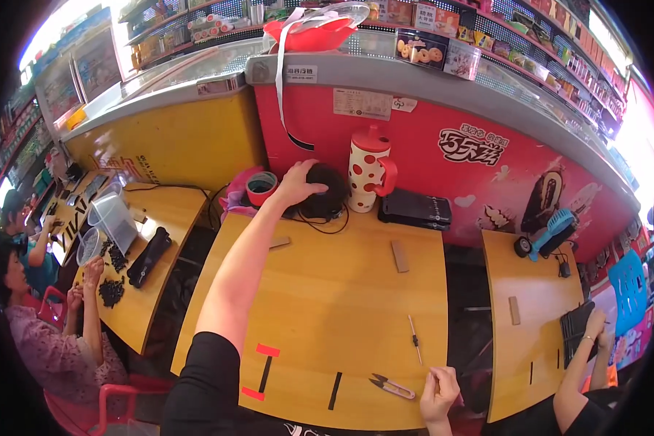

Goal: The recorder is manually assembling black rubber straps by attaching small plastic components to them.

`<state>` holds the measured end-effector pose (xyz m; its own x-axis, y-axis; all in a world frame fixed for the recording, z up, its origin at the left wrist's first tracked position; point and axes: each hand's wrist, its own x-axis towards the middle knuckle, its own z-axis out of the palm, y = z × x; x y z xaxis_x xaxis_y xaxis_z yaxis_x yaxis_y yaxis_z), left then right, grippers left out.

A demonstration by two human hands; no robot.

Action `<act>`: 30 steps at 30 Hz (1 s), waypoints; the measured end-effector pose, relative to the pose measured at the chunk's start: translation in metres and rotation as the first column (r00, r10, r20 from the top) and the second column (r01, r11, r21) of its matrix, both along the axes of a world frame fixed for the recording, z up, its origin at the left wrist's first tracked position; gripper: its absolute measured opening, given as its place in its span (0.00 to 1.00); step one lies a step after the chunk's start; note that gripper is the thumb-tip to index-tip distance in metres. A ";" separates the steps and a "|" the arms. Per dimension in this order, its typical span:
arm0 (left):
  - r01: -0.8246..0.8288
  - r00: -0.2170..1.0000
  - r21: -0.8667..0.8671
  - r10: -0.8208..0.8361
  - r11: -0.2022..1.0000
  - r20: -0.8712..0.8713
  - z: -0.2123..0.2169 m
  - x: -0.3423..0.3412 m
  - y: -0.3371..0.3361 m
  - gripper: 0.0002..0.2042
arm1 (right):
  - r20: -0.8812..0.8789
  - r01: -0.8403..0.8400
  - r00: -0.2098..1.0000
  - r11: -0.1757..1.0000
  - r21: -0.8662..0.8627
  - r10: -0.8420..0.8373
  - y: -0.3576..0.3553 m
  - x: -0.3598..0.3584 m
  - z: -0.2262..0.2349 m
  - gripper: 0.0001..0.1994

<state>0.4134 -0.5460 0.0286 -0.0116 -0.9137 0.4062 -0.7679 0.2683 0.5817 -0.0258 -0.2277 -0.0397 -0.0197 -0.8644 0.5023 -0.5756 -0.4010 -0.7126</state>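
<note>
My left hand [299, 183] reaches to the far side of the wooden table [327, 291], its fingers closed over the edge of a round black object [327, 192] with a thin black cord. Near the front right corner, my right hand [439, 393] is curled with fingertips together; whatever it may hold is hidden. Beside it lie thread snips [392, 386]. A thin pointed tool with a dark grip [414, 339] rests farther up. One short black strip [335, 391] lies loose; another black strip [267, 373] sits between two red tape pieces [268, 350].
A spotted lidded tumbler [367, 171], a black zipped case [414, 209] and a tape roll [261, 187] stand along the back. At left, a person [58, 334] works by small black pieces [112, 292]; at right, another person's hand [596, 323] touches a black case. A blue fan [552, 234] stands there.
</note>
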 end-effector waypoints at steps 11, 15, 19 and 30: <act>-0.042 0.999 -0.009 0.042 0.999 -0.033 0.003 -0.002 0.008 0.38 | -0.081 0.076 0.994 0.997 -0.003 -0.076 0.000 0.001 -0.005 0.07; -0.178 0.980 0.001 0.177 0.984 0.090 0.013 -0.013 0.030 0.40 | -0.099 0.115 0.987 0.985 -0.128 -0.128 0.006 -0.001 -0.002 0.05; -0.114 0.980 -0.151 0.136 0.982 0.144 0.035 0.002 0.078 0.36 | -0.032 0.235 0.969 0.953 -0.193 -0.245 0.035 -0.027 0.010 0.04; 0.226 0.943 -0.357 -0.112 0.906 0.312 0.114 0.003 0.308 0.17 | -0.452 -0.175 0.863 0.973 0.150 0.225 0.208 -0.076 -0.060 0.04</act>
